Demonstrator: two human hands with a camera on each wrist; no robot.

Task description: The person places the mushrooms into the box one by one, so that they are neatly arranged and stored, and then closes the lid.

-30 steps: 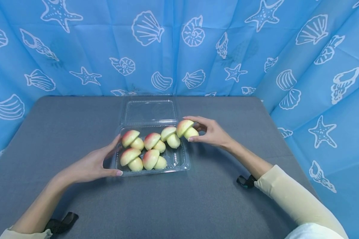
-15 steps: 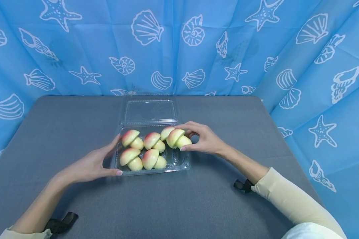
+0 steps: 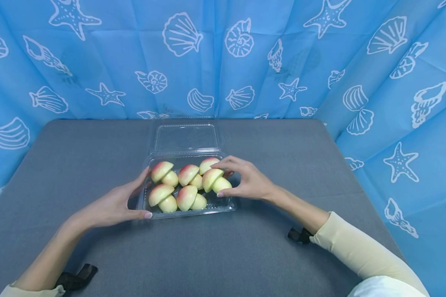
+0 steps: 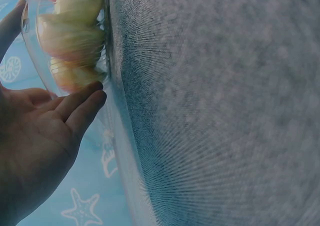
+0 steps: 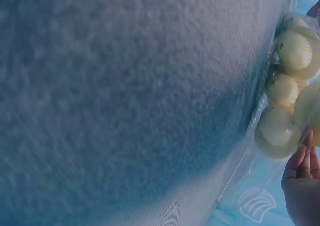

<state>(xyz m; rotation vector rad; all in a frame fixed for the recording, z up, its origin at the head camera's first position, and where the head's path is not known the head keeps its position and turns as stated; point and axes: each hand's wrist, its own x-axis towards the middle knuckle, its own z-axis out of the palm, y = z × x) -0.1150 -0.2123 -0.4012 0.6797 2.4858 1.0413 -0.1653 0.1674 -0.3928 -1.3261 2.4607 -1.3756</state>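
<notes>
A clear plastic container (image 3: 227,205) stands on the grey table with its lid folded back. Several pale yellow mushrooms (image 3: 162,195) with red-tinged caps lie tilted in it. Between the thumb and fingers of my right hand (image 3: 248,179) is another such mushroom (image 3: 212,180), over the right part of the container and overlapping the mushroom behind it in the head view. My left hand (image 3: 113,205) holds the container's left end, thumb by the near corner and fingers along the side. In the left wrist view its fingertips (image 4: 90,103) touch the clear wall.
The transparent lid (image 3: 187,138) lies open behind the container, close to the table's back edge. Beyond that edge hangs a blue curtain (image 3: 215,53) printed with white shells and starfish. Grey cloth covers the table (image 3: 223,251).
My right hand has carried its mushroom left and nearer to me, from the container's right edge to inside its outline. The left hand and container have stayed put.
</notes>
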